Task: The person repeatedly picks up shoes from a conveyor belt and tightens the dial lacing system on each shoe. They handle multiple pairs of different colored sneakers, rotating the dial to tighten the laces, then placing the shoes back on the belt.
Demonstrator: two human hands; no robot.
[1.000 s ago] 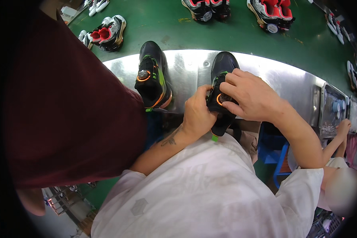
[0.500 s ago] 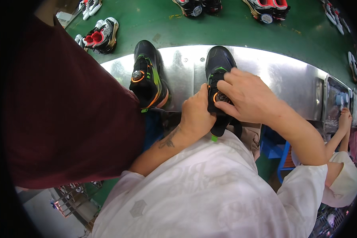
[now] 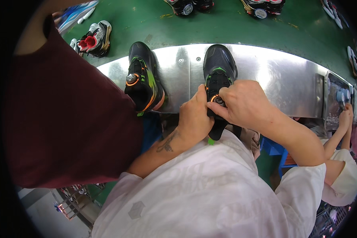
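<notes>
A black sneaker (image 3: 219,59) with green trim points away from me on the metal ledge, its heel overhanging the near edge. My left hand (image 3: 194,112) is wrapped round the shoe's left side near the ankle opening. With thumb and bent fingers, my right hand (image 3: 242,102) pinches the round lacing dial (image 3: 218,100) with an orange ring on the shoe's tongue. A matching sneaker (image 3: 143,77), black with green and orange, stands to the left on the same ledge, touched by neither hand. The right side of the held shoe is partly hidden by my right hand.
Beyond the metal ledge (image 3: 273,75) runs a green surface (image 3: 139,20) bearing several pairs of sneakers. A person in a maroon shirt (image 3: 75,119) stands close on my left. At right, another person's hands (image 3: 345,115) are at a metal tray (image 3: 332,99).
My right hand's fingers have curled in and closed on the dial, uncovering more of the laces. The green surface's shoes sit slightly further left in view, and blue-white shoes now show at the far left.
</notes>
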